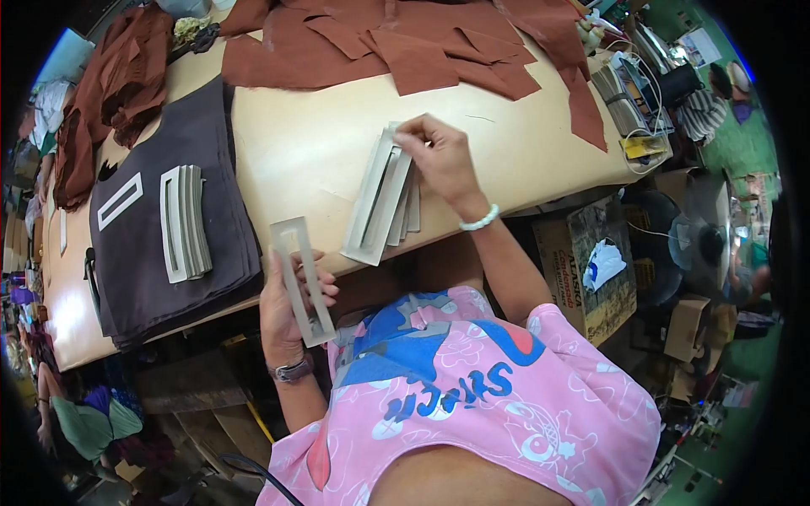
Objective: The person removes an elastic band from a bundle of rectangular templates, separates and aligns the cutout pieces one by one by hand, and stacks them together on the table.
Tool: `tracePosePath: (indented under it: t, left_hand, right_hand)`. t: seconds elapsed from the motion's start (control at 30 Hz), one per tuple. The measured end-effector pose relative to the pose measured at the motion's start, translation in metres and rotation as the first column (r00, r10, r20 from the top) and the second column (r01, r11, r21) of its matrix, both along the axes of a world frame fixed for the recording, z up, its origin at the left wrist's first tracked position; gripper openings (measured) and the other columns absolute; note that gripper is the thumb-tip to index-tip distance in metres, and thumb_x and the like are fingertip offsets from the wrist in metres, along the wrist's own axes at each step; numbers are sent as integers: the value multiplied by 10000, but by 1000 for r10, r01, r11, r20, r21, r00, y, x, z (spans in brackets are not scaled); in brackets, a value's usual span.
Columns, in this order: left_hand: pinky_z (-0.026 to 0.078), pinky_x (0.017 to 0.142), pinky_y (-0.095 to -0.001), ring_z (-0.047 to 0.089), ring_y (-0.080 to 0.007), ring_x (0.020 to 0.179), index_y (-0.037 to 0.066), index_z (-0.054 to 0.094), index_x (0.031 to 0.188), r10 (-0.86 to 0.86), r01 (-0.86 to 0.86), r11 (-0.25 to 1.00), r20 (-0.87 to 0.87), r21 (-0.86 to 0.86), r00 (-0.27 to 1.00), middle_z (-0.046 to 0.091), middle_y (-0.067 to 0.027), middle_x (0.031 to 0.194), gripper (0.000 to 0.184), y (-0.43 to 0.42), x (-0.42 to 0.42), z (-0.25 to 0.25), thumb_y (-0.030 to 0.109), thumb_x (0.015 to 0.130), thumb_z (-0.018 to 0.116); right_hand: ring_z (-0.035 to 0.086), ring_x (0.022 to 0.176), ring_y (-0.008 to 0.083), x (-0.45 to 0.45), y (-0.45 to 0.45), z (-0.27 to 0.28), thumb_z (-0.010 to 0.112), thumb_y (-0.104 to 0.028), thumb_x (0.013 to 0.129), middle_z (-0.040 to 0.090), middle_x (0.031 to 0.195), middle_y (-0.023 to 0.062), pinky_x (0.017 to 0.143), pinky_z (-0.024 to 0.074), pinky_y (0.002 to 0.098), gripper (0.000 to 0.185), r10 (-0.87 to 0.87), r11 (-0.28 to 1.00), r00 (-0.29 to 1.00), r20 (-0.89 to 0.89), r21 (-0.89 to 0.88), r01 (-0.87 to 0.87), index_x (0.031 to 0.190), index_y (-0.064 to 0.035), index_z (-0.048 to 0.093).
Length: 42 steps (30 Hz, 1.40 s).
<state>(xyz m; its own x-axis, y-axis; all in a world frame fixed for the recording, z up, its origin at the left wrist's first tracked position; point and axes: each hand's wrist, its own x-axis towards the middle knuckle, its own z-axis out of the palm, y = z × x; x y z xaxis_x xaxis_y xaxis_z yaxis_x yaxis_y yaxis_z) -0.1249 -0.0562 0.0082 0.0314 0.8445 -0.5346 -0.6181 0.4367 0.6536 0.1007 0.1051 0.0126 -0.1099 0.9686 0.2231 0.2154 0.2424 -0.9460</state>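
My left hand (277, 308) is closed around a pale, flat rectangular piece with a long slot (317, 331), held tilted near the table's front edge. On the table lies a loosely fanned stack of similar slotted pieces (365, 243). At the far end of that stack, my right hand (440, 160) has its thumb and fingers pinched together at the top piece's end. Whether the top piece is lifted, I cannot tell.
Dark fabric panels (160, 308) lie on the left of the table (287, 143), bearing another stack of slotted pieces (187, 223) and a single slotted piece (121, 201). Brown cloth pieces (413, 63) spread across the back. A cardboard box (582, 261) stands below on the right.
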Motion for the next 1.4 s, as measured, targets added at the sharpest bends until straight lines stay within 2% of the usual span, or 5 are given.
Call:
tracePosePath:
  t: [0.13,0.57,0.67,0.8,1.4]
  left_hand:
    - [534,484,-290,613,-206,571,-26,509,1059,16,-15,1000,-96,17,995,588,-139,698,594,5,10,10,510,928,290]
    - [506,642,-285,629,-238,758,-16,542,1015,-214,326,928,-457,181,863,625,-184,889,311,36,62,33,253,866,585]
    - [476,743,-357,582,-298,881,-33,530,1036,289,415,875,-957,248,-38,581,-219,984,408,32,67,26,270,794,658]
    - [378,883,-430,468,-357,1039,-68,379,1219,444,443,841,-863,310,-241,485,-224,1129,847,48,86,16,433,642,742]
    - [412,874,-383,499,-316,966,0,323,1327,245,671,712,-969,206,38,530,-167,1091,743,90,64,-2,66,645,608]
  right_hand:
    - [555,642,270,-5,-7,-3,673,-191,721,618,775,95,599,435,346,191,-384,803,813,439,593,59,782,-28,594]
    - [597,641,168,-8,-14,13,597,-106,801,622,690,105,607,467,288,213,41,995,999,11,95,-42,984,-2,628]
    - [583,736,237,-1,0,0,603,-141,783,632,820,124,666,455,349,182,-89,973,948,305,229,17,917,-27,650]
    - [552,884,278,3,9,-14,613,-168,776,606,999,135,763,435,373,225,-170,933,879,445,360,-1,959,-41,639]
    - [540,728,97,39,40,13,738,-182,716,572,873,72,621,458,217,504,375,871,899,229,-420,-256,1079,102,533]
